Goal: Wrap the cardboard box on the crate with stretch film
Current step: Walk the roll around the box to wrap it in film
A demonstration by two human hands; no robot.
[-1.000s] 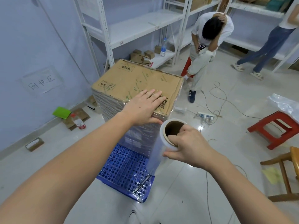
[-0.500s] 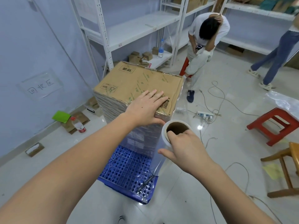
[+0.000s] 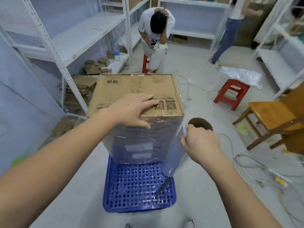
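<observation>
**Box on the blue crate, film roll at its right corner**

On the perforated blue plastic crate (image 3: 131, 191), set on the pale floor, stands the cardboard box (image 3: 138, 89), upright and taller than it is wide, its long axis vertical. Its bare brown top faces up, with printed QR codes near the right front corner; its short edges run toward and away from the camera. The side walls below the top edge are already covered in clear, wrinkled stretch film. The box sits on the far part of the crate, leaving the near grid uncovered.

The left hand (image 3: 133, 109) lies flat on the near edge of the box top, fingers straight and spread toward the QR codes, thumb hooked over the front edge onto the film.

Just beside the box's near right corner, the stretch film roll (image 3: 176, 155) stands roughly upright, tilted slightly, its open cardboard core pointing up and its lower end near the crate's right front area. The right hand (image 3: 201, 143) grips the roll at its top, fingers curled round the rim of the core.

Farther out, a person in white sits bent forward on a red stool (image 3: 146, 63) behind the box. Another red stool (image 3: 232, 94) and a wooden chair (image 3: 269, 116) stand to the right, cables (image 3: 250, 163) trail on the floor, and white metal shelving (image 3: 69, 38) with flattened cartons stands to the left.
</observation>
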